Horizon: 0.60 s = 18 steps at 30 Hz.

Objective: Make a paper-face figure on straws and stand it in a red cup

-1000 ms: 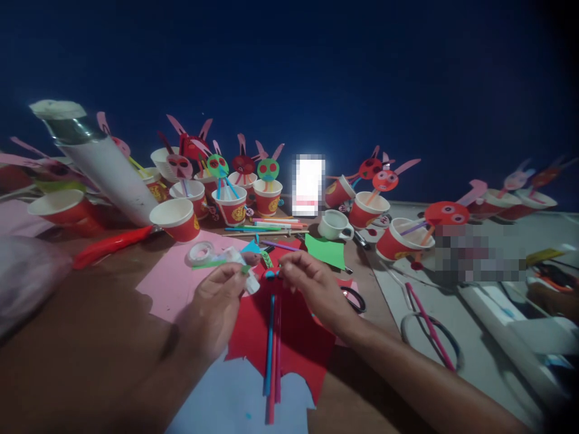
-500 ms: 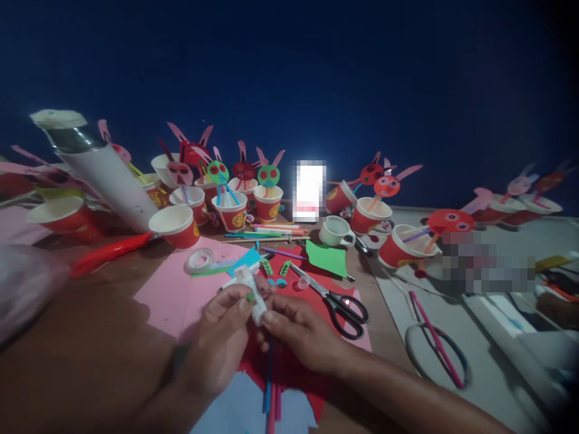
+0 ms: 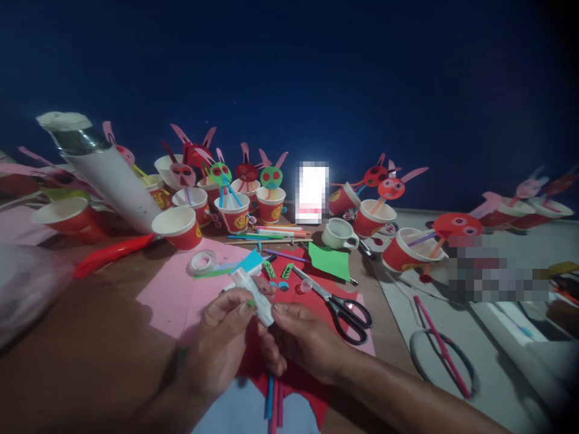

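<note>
Between the thumb and finger of my left hand (image 3: pixel 224 331) is a small green piece of paper (image 3: pixel 251 303). My right hand (image 3: pixel 301 337) is closed at the lower end of a small white tube (image 3: pixel 259 295), which looks like a glue tube and slants up to the left, close behind the green piece. Just beyond the hands, two green leaf-patterned ear shapes (image 3: pixel 288 273) and blue-rimmed rounds (image 3: pixel 284 286) lie on red paper (image 3: pixel 312 361). A small pinkish cap (image 3: pixel 306 285) is to their right. Black-handled scissors (image 3: pixel 348 313) lie open beside my right hand.
Paper cups with rabbit-faced paper figures (image 3: pixel 271 176) line the back. A tape roll (image 3: pixel 202 261), pink paper (image 3: pixel 167 295), green paper (image 3: pixel 332 263) and a white mug (image 3: pixel 337 234) surround the work spot. Colored straws (image 3: pixel 275 404) lie below my hands. A glowing, blurred screen (image 3: pixel 312 191) stands behind.
The white tube has turned slightly, and my right hand's fingers have shifted lower around its bottom end. My left hand keeps its pinch. The whole view has drifted a little.
</note>
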Each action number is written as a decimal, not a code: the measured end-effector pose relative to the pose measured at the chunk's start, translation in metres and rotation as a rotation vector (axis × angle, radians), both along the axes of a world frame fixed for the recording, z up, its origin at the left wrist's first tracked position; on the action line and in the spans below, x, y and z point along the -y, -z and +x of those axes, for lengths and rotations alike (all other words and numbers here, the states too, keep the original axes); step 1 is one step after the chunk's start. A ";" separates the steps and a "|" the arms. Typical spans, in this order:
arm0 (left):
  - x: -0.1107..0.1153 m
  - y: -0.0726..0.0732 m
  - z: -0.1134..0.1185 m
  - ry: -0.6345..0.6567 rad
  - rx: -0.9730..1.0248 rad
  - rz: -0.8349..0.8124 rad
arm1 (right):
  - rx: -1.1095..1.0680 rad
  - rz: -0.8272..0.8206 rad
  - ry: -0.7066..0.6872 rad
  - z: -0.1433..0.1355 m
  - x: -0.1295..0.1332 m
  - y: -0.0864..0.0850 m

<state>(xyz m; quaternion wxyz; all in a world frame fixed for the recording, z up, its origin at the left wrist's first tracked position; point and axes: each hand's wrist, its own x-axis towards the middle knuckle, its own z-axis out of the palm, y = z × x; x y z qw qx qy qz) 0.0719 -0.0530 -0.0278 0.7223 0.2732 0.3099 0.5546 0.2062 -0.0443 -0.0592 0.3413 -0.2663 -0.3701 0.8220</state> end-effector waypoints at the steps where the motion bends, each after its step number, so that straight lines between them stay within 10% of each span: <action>1: 0.000 0.002 -0.001 0.017 0.002 0.001 | -0.021 -0.012 -0.018 0.000 0.000 0.001; 8: -0.003 0.019 -0.004 0.010 0.037 0.067 | 0.066 0.133 0.172 -0.001 0.001 -0.002; 14: -0.004 0.016 -0.002 0.047 0.030 0.101 | -0.065 -0.068 0.005 0.000 0.001 0.008; 18: -0.004 0.013 -0.003 0.051 0.009 0.079 | 0.042 0.076 0.094 -0.001 0.003 0.004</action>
